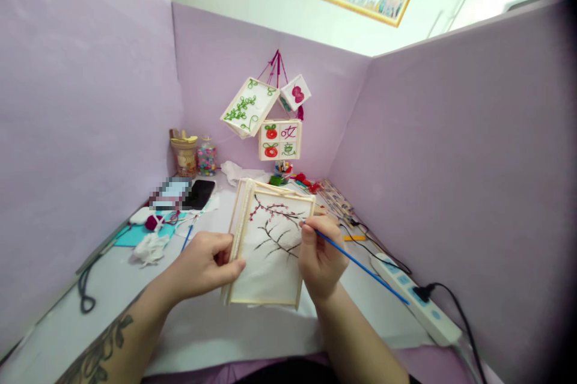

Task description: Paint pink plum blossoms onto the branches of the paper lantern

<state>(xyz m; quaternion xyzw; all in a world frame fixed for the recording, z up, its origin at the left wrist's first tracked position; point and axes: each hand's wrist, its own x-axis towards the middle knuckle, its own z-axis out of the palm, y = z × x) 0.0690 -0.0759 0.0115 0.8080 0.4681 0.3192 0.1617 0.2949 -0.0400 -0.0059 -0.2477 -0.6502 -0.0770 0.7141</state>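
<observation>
While the left hand (pixel 210 262) clamps the left edge of the framed panel (pixel 270 279), thumb in front, I watch the right hand (pixel 321 255), forearm slanting up, pinch the blue brush (pixel 360 266) beside the painted branches (pixel 279 241). White table (pixel 189 339) lies between panel and near edge, while the brush's tail points toward the power strip (pixel 426 312) at right

I see a wood-framed white panel (pixel 265 282) held tilted, dark branches (pixel 276 242) and pinkish-red blossoms (pixel 271 210) across its upper part; a slim blue brush (pixel 360 265) slants from the panel's two o'clock toward four o'clock.
</observation>
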